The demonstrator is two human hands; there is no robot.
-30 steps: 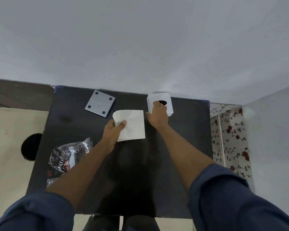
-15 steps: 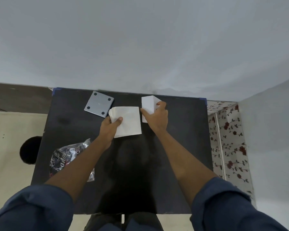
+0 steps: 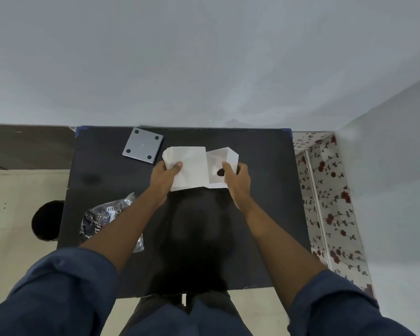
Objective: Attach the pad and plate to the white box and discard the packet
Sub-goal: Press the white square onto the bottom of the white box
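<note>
White box point(image 3: 220, 166) gripped in right hand point(image 3: 237, 181), pad point(image 3: 190, 169) pinched by left hand point(image 3: 164, 179).

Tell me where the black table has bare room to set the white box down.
The right side of the table, from the right hand to the right edge, is bare. So is the near middle between the forearms. It is crowded at the far left around the grey plate and near left by the crumpled packet. The left hand holds the white pad against the white box.

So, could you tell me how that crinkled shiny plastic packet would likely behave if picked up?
The crinkled shiny plastic packet would probably flop and sag, since its film lies wrinkled. It looks light and flattish. Its glossy surface may be slippery, so a pinch would probably hold better.
</note>
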